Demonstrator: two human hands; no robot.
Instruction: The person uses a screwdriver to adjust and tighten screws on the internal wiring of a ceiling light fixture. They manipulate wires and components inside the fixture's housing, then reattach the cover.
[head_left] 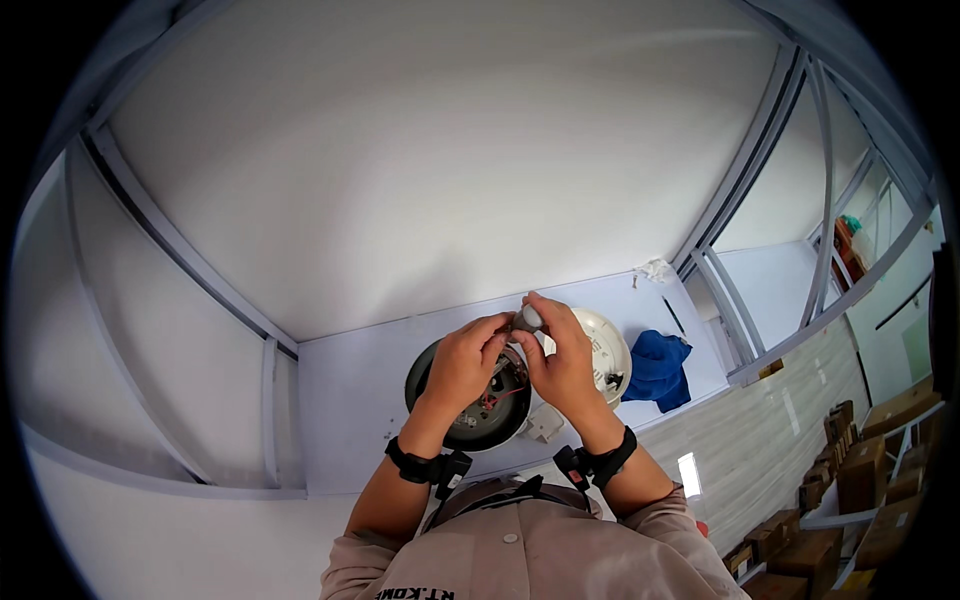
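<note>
A beige shirt (520, 560) with a button fills the bottom edge, and both forearms rise from it, each with a black wrist strap (425, 466).

The left hand (463, 363) is curled, its fingertips pinched on a small grey-white part (527, 318). The right hand (565, 360) grips the same part from the other side, thumb and fingers closed around it. The part looks rounded and smooth, like plastic; it is too small and too covered to tell its long axis or which way it points. It sits above the table, between the two round pieces, at the fingertips of both hands.

Under the left hand lies a dark round housing (470, 410), dish-shaped, open side up, with red wires (497, 397) and metal fittings inside. Under and beyond the right hand lies a white round cover (610, 350), smooth and domed. A small white block (544, 422) lies near the housing's edge, toward the person.

All rest on a pale, matte table (350, 390), bare to the left of the housing. Its near edge runs just below the housing. To the right lies a crumpled blue cloth (658, 368), soft and folded, near the table's right edge, with a thin dark pen (673, 315) beyond it and a scrap of white paper (655, 268) at the far corner.

Behind stands a plain white wall (430, 150) with grey metal frames (740, 190). Brown cartons (860, 470) are stacked at the lower right.
</note>
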